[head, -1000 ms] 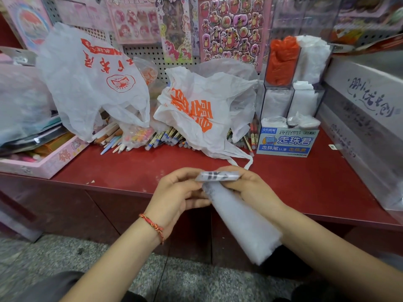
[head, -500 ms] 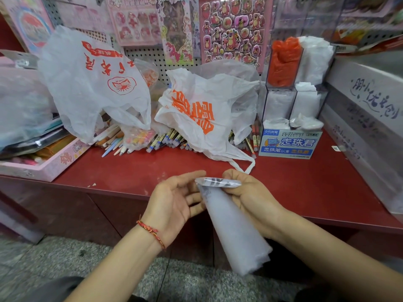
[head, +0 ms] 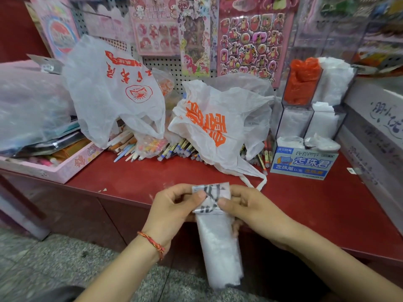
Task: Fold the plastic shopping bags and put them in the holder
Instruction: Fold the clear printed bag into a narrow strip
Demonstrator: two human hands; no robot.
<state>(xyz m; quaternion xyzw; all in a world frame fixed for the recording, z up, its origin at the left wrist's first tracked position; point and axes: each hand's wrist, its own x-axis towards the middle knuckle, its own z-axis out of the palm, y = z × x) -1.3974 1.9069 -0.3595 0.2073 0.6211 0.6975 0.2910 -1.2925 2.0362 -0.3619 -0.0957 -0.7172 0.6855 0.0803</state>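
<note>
Bag (head: pixel 218 247) re-tilted (between left grip (head: pixel 174 205), right grip (head: pixel 250 208))

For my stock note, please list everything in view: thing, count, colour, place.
folded bag: one, white, black print, in both hands
left loose bag: one, white, red print, rear left
middle loose bag: one, white, orange print, over the pens
holder: one, clear, rear right
pens: many, mixed colours, under loose bags
blue box: one, blue, before the holder
pink box: one, pink, far left
counter: one, red, centre
left hand: pinches the folded bag's top
right hand: pinches the same top
</note>
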